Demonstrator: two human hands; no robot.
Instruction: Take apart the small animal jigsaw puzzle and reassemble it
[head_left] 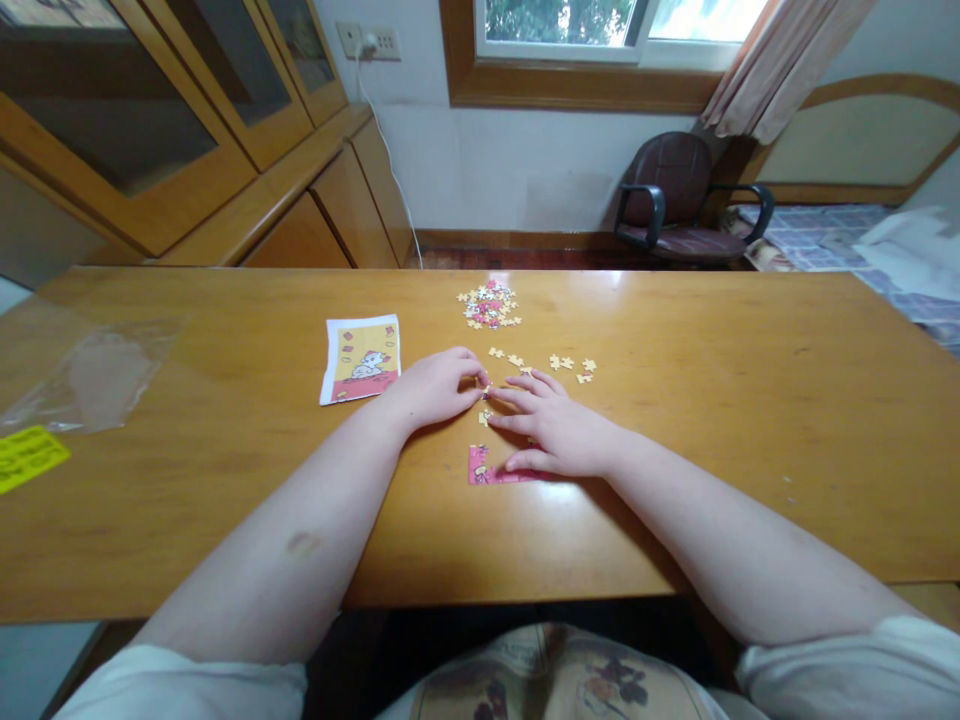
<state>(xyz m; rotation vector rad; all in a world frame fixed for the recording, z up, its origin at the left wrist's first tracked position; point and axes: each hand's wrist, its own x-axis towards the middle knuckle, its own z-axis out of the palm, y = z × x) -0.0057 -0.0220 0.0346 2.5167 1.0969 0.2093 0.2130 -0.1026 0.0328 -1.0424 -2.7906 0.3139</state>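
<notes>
As both forearms reached in over the table (420, 540), the left hand (442, 388) had its fingertips curled down nearly to the thumb, right at a small puzzle piece (486, 393); whether they had it pinched, I couldn't tell. And the right hand (559, 425), palm down, fingers loosely spread, gripped nothing I could make out: one fingertip just beside that piece, another by a pale yellow piece (483, 418), the thumb over part of a pink strip (480, 475). Beyond the fingers lay loose yellow pieces (555, 361) and, farther out, the mixed heap (489, 305); the picture sheet (364, 360) was beside the left wrist. Light, thin and stiffish, those pieces, I judged, apt to skid on smooth wood, their knobs easily bent, so best taken by opposite edges between thumb and fingertip.
</notes>
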